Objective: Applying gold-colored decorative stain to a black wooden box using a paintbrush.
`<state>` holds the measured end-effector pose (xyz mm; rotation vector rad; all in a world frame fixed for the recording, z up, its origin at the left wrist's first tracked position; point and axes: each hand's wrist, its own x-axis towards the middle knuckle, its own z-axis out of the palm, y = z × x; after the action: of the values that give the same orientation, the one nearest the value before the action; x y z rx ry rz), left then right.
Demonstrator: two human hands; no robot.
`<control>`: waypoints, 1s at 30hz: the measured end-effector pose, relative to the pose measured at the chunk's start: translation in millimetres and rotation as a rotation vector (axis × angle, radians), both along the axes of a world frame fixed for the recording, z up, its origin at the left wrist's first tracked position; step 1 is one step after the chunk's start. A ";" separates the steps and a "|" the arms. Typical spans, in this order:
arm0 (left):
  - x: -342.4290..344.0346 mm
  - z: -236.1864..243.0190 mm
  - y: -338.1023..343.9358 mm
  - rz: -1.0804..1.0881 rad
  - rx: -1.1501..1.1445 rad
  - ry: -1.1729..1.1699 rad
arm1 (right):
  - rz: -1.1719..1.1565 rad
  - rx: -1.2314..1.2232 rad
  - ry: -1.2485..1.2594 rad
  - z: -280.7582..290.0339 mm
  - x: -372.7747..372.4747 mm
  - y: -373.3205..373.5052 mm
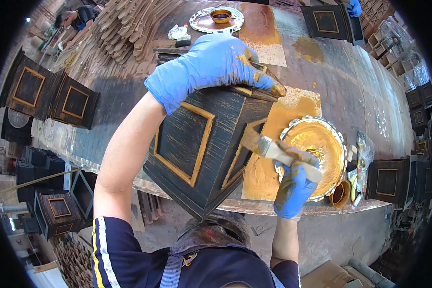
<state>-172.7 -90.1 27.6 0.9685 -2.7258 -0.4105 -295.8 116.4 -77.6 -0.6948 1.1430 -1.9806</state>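
A dark, distressed wooden pedestal [219, 129] with gold-edged panels is tilted in front of me at the table's near side. Over its upper end lies my left hand [221, 62] in a stained blue glove, its fingers closed on the moulded edge. My right hand [295, 185], gloved the same way, is wrapped round the handle of a flat paintbrush [273, 150]. The brush's bristles are at the gold moulding [240, 149] of the pedestal's right side panel; whether they touch it I cannot tell. Behind the right hand sits a round scalloped tray [342, 144] coated with gold-brown paint.
A small brown bowl [341, 194] stands beside the tray, near a plastic bag [365, 149]. Farther back are another round tray [197, 21] with a bowl and stacked wooden pieces [125, 33]. Similar pedestals [74, 103] stand left, right and far right. Another person [77, 21] works far left.
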 end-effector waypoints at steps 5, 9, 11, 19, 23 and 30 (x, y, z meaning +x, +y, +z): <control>3.9 -0.5 -1.5 0.015 0.003 0.013 | 0.189 0.047 0.046 -0.4 3.8 20.4; 4.5 0.1 -2.6 0.000 0.011 0.012 | 0.038 0.025 -0.027 -3.1 2.3 14.0; 4.2 -0.1 -2.1 0.008 0.040 0.008 | 0.043 0.034 0.014 -5.7 2.5 9.5; 7.9 -0.3 -3.2 -0.003 0.036 0.036 | 0.171 0.139 0.136 -5.8 5.2 35.7; 9.3 -1.5 -4.0 -0.021 0.061 0.068 | 0.121 0.182 0.133 -8.3 6.3 35.8; 15.2 -6.6 -7.5 -0.113 -0.013 0.193 | 0.260 0.218 0.129 -9.2 12.0 56.3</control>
<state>-157.5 -97.6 21.0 0.7323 -2.6116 -0.4792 -283.9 172.7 -86.8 -0.8199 1.2542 -1.5865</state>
